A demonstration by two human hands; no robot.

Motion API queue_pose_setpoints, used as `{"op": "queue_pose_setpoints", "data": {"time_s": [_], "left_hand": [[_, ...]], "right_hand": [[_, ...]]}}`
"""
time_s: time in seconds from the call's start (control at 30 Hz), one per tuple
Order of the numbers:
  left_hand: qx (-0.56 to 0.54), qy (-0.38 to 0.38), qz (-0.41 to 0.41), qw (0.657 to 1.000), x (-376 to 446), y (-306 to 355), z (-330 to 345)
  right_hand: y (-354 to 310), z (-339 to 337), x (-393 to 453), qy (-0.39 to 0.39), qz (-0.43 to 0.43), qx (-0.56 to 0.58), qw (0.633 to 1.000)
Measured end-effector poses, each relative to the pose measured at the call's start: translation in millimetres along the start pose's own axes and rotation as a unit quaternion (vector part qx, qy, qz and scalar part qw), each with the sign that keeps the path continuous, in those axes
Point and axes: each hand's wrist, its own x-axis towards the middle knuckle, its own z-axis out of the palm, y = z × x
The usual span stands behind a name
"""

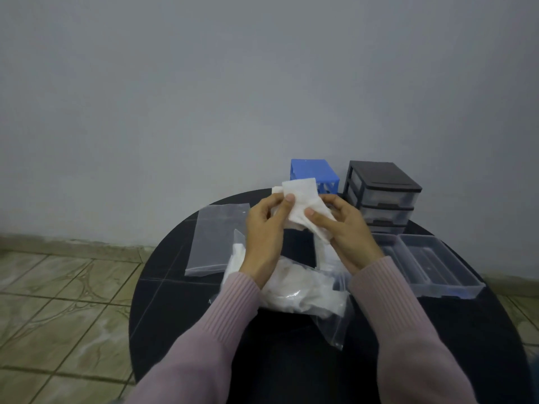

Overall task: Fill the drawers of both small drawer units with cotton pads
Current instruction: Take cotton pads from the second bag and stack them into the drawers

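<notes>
Both hands hold a small stack of white cotton pads (303,196) above the round black table (180,290). My left hand (264,225) pinches the stack's left side with the thumb on top. Along the lower right edge my right hand (345,228) grips the pads. Under my wrists lies a clear bag of cotton pads (297,290). A blue drawer unit (316,170) stands at the back, partly hidden by the pads. To its right stands a black drawer unit (382,193) with clear drawers. Two clear drawers (431,263) lie pulled out on the table at the right.
An empty clear zip bag (217,239) lies flat at the table's left. A grey wall rises close behind the table. Tiled floor (58,301) shows to the left and at the far right.
</notes>
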Motion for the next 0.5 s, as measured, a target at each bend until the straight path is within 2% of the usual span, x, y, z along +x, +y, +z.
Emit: {"op": "queue_pose_setpoints", "data": {"time_s": [0.07, 0.23, 0.37, 0.5], "left_hand": [[0.004, 0.025, 0.008, 1.0, 3.1, 0.2, -3.4], [0.071, 0.063, 0.03, 0.995, 12.0, -2.7, -10.3], [0.077, 0.022, 0.029, 0.996, 6.0, -2.1, -8.5], [0.075, -0.011, 0.029, 0.997, -2.3, -1.0, -4.3]], "right_hand": [[3.2, -2.2, 0.0, -0.014, -0.002, 0.009, 1.0], [0.4, -8.4, 0.8, -0.02, -0.039, -0.071, 0.997], [-7.3, -7.3, 0.1, 0.027, -0.047, -0.041, 0.998], [2.2, -4.1, -1.7, 0.051, -0.068, -0.08, 0.993]]}}
